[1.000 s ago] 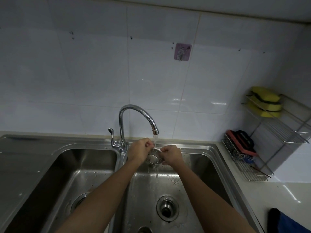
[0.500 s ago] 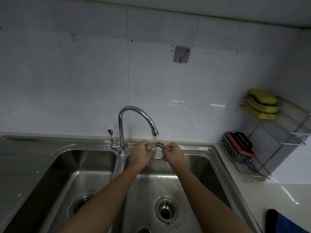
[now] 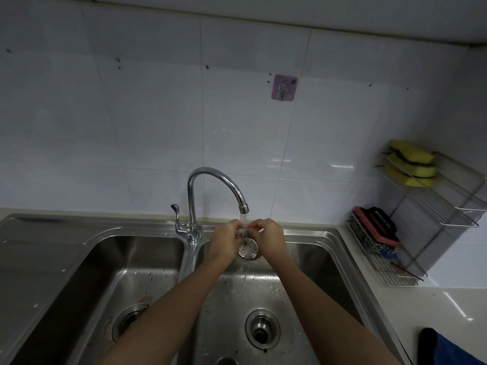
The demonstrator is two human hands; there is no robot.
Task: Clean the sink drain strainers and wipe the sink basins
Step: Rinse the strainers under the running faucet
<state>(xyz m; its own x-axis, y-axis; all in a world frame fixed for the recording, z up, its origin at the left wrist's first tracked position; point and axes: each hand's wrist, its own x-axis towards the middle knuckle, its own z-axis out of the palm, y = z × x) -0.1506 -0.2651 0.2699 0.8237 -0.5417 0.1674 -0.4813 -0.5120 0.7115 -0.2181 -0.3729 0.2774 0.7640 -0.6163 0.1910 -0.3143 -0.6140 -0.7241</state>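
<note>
Both hands hold a steel drain strainer [image 3: 247, 251] under the running chrome faucet [image 3: 218, 184], above the right sink basin [image 3: 311, 264]. My left hand [image 3: 224, 241] grips its left side and my right hand [image 3: 268, 238] grips its right side, fingers curled at the rim. Water streams from the spout onto the strainer and falls into the basin. The right drain [image 3: 262, 330] lies open below. The left basin [image 3: 110, 267] has its own drain [image 3: 129, 320], partly hidden by my left forearm.
A wire rack [image 3: 390, 262] at the right holds a red and black brush [image 3: 376, 226], steel wool, and yellow sponges [image 3: 411, 165] on its upper shelf. A blue cloth [image 3: 448, 350] lies on the white counter at the lower right. A pink hook [image 3: 284, 87] sticks on the tiles.
The strainer has tipped so that its bottom faces me, and both hands have shifted around it under the water. The view has lowered slightly.
</note>
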